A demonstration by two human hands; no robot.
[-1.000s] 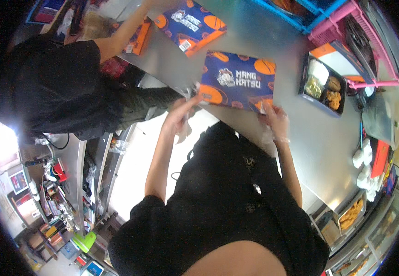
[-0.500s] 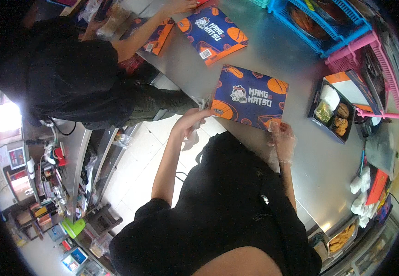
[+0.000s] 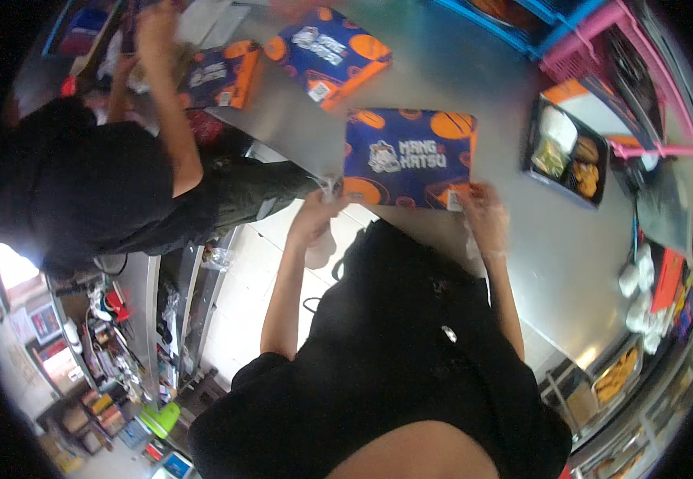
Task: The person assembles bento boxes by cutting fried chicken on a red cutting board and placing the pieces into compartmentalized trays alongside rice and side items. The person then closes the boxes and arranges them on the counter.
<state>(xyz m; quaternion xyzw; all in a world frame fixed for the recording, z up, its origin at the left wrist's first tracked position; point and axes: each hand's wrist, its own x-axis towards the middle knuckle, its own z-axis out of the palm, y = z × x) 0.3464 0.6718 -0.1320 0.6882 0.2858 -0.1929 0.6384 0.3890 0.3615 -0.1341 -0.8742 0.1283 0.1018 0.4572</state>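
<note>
A closed dark blue and orange cardboard food box lies in front of me at the edge of the metal table. My left hand is closed at its lower left corner, thumb along the edge. Something whitish and thin, perhaps clear plastic, hangs beneath that hand. At the lower right corner my right hand, in a clear plastic glove, has its fingers bent against the box's side. Blur hides the exact finger contact.
Two similar closed boxes, one larger and one smaller, sit farther left beside a co-worker in black. An open box of food stands to the right, near a pink basket and a blue basket.
My view has swung, so the table's contents sit farther left in it. The box looks turned straighter, with both my hands still at its near corners. The co-worker's arm has shifted left.
</note>
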